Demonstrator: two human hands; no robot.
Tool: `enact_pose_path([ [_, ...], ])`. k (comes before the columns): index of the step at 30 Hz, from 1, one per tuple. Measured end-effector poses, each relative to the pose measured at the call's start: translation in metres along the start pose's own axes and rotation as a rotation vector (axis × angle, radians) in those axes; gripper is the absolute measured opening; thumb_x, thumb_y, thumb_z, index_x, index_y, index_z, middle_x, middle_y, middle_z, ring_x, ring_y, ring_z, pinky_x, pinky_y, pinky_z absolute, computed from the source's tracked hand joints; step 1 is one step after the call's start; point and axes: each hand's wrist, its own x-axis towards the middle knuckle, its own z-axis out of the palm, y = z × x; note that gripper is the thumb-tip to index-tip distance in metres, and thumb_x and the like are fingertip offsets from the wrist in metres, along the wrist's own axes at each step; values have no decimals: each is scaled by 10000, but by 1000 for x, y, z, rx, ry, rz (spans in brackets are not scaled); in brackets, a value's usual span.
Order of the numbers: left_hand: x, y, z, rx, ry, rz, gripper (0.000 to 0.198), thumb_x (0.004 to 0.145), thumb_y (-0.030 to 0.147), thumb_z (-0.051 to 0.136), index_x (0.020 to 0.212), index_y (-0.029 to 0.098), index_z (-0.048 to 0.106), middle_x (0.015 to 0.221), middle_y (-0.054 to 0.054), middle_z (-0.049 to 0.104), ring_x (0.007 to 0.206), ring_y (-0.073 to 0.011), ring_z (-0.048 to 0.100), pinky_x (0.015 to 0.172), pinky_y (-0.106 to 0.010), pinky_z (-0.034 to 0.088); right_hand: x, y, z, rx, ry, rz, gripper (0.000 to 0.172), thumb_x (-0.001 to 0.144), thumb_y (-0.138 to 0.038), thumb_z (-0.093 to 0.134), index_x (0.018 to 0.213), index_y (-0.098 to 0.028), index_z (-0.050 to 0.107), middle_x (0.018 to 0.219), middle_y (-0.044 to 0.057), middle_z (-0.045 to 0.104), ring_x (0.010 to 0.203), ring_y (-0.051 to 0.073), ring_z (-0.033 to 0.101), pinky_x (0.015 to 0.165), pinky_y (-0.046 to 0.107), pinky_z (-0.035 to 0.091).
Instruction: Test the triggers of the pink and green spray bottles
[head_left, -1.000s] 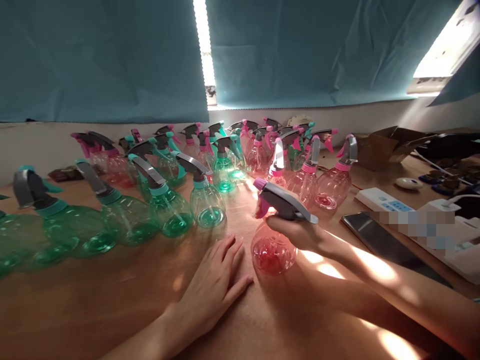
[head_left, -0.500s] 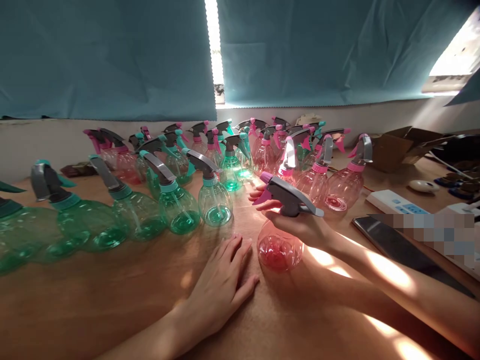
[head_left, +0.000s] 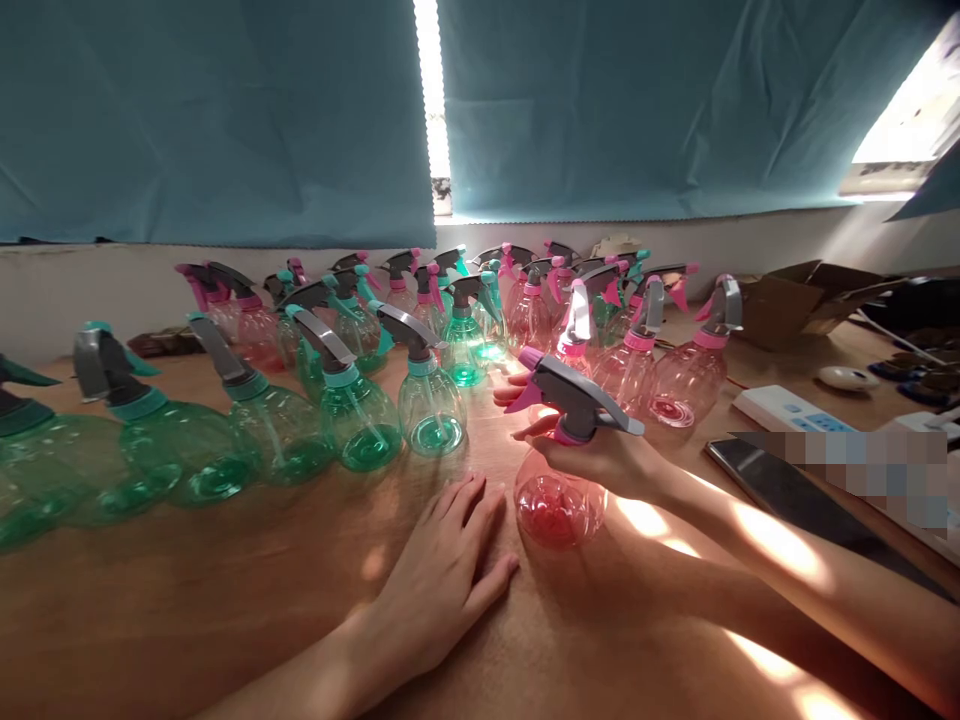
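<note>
In the head view a pink spray bottle (head_left: 559, 505) with a grey and pink trigger head stands upright on the wooden table. My right hand (head_left: 600, 455) is closed round its neck, just under the trigger head, with fingertips showing on the left side. Flat on the table to the left of this bottle lies my left hand (head_left: 450, 555), fingers stretched and holding nothing. Nearest beyond it is a green spray bottle (head_left: 431, 415). More green bottles, including another green spray bottle (head_left: 360, 425), form a row at left. Pink bottles, one of them a pink spray bottle (head_left: 686, 385), stand behind my right hand.
Several mixed pink and green spray bottles crowd the back near the wall. At right are a black phone (head_left: 795, 495), a white power strip (head_left: 787, 405), a white mouse (head_left: 847, 379) and an open cardboard box (head_left: 780, 305). Blue curtains (head_left: 225, 120) hang behind.
Very little differs. The view has shifted slightly, and the held bottle's trigger head sits a touch lower, with its pink collar now showing. My left hand stays in place.
</note>
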Motion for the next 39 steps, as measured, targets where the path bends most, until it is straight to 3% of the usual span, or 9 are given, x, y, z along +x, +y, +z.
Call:
enact_pose_path([
  [3, -1, 1, -1, 23, -23, 2, 525, 984, 430, 440, 1422, 142, 404, 1507, -164, 375, 1390, -330, 337, 1110, -550, 335, -1, 3, -1, 11, -16, -4, 721, 736, 44, 544, 1334, -350, 458, 1294, 41, 572, 1284, 247, 508, 900, 362, 562],
  [7, -1, 2, -3, 34, -17, 10, 518, 985, 433, 437, 1418, 150, 405, 1501, -164, 384, 1383, -325, 349, 1105, -547, 345, 0, 6, -1, 12, -19, -22, 690, 754, 37, 562, 1310, -363, 482, 1327, 28, 562, 1287, 247, 510, 891, 353, 567],
  [12, 0, 2, -2, 35, -1, 6, 505, 983, 437, 442, 1405, 161, 423, 1488, -158, 404, 1371, -323, 366, 1102, -536, 354, 0, 4, 1, 4, 7, 1, 747, 774, 14, 563, 1391, -369, 387, 1323, 39, 582, 1282, 239, 516, 908, 380, 561],
  [20, 0, 2, -3, 28, -4, 9, 502, 980, 429, 450, 1405, 164, 419, 1491, -156, 397, 1369, -331, 362, 1092, -556, 358, 0, -3, 2, -18, 8, 26, 645, 752, -10, 559, 1312, -327, 503, 1343, 49, 583, 1247, 250, 543, 902, 403, 562],
  [26, 0, 5, -8, 20, -27, 1, 493, 969, 419, 476, 1383, 154, 440, 1479, -162, 409, 1361, -333, 373, 1086, -557, 368, 2, -14, 4, -60, 2, 81, 524, 739, -50, 528, 1211, -272, 582, 1167, 56, 669, 1044, 224, 654, 878, 414, 560],
  [33, 0, 2, -5, 11, -6, 8, 503, 975, 436, 463, 1401, 170, 426, 1478, -144, 415, 1365, -324, 367, 1100, -547, 352, 5, -21, 3, -151, 104, 84, 237, 648, -97, 515, 838, -216, 592, 799, 14, 637, 748, 187, 648, 685, 354, 548],
  [36, 0, 2, -3, 0, -5, 6, 501, 972, 431, 471, 1397, 169, 433, 1477, -143, 416, 1364, -323, 364, 1102, -540, 350, 6, -21, 3, -200, 122, 85, 178, 637, -106, 518, 772, -211, 567, 755, 15, 627, 764, 200, 636, 697, 363, 536],
  [39, 0, 2, -2, -4, -5, 3, 499, 971, 421, 475, 1400, 170, 432, 1480, -145, 411, 1359, -329, 369, 1095, -547, 356, 6, -19, 3, -119, 89, 99, 268, 641, -88, 511, 862, -219, 586, 881, 31, 672, 888, 218, 669, 782, 388, 556],
])
